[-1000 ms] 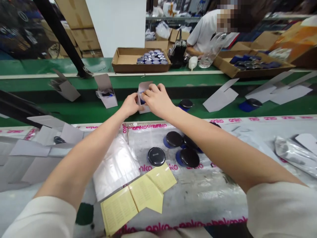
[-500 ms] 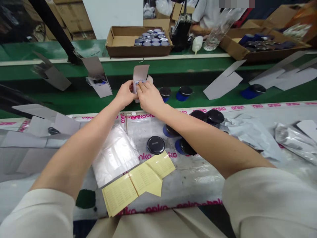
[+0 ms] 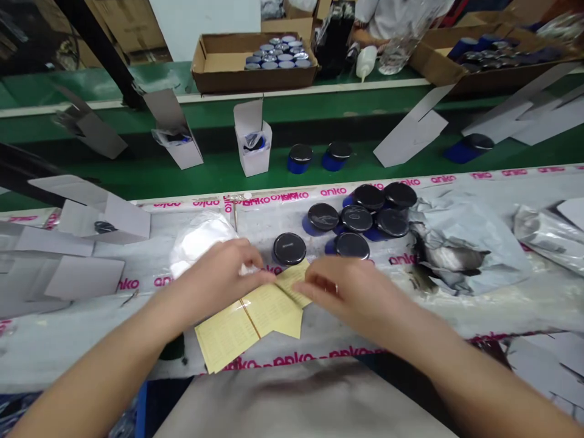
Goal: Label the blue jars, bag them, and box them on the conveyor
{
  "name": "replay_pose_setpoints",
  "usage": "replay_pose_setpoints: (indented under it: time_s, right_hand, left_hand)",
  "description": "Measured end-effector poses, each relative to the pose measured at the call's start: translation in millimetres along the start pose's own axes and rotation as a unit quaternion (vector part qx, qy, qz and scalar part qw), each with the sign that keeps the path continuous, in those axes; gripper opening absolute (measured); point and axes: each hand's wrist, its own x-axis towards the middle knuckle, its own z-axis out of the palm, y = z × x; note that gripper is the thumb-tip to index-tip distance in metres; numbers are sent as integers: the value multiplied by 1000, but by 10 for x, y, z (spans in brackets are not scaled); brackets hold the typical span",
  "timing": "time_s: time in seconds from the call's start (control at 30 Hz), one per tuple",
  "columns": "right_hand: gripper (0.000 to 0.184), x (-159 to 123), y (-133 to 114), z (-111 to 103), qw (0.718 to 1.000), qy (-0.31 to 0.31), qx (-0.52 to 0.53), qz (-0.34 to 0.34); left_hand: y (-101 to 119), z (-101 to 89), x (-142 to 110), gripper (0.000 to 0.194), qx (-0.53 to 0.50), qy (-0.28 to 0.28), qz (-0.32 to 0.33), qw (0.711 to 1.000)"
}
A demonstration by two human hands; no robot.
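So far, one white carton (image 3: pixel 253 159) stands packed, flap up, on the green conveyor belt (image 3: pixel 137 182) beyond the yellow leaflet sheets (image 3: pixel 250 319). Black-lidded tins (image 3: pixel 356 219) remain unboxed just behind them. The left hand (image 3: pixel 212 280) and right hand (image 3: pixel 351 292) curl narrowly at the sheets; whether either holds one is unclear.

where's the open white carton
Head view: the open white carton stands on the green conveyor, between a leaning carton on its left and two black-lidded tins on its right.

White wall (image 3: pixel 201 21) at back; black slanted pole (image 3: pixel 98 42) left of it; stacked cartons (image 3: pixel 130 27) behind; long green conveyor belt (image 3: pixel 137 182) crossing the room.
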Motion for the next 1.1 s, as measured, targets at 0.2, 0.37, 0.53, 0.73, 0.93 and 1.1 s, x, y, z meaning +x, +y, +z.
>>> replay_pose_setpoints:
  time_s: [0.2, 0.37, 0.53, 0.73, 0.93, 1.1]
  right_hand:
    - [21, -428, -92, 756, 992, 103, 50, 48]
    - [17, -386, -187, 874, 982, 136, 122, 51]
    - [7, -392, -205, 775, 978, 138, 143, 66]
    - [12, -365, -242, 739, 985, 157, 68, 12]
    - [20, -402, -277, 744, 983, 175, -33, -48]
    - [16, -410, -270, 729, 987, 150, 49, -9]
  left_hand:
    - [-74, 432, -171, 7, 9, -39, 13, 999]
    - [-165, 420, -161, 15, -48, -68, 25, 996]
    - [-211, 453, -155, 15, -57, -78, 88, 991]
    - [-231, 492, -138, 21, -42, -92, 102, 990]
    - [-222, 464, -125, 25, -43, -108, 96, 989]
    - [-241, 453, -127, 18, -55, -132, 100, 985]
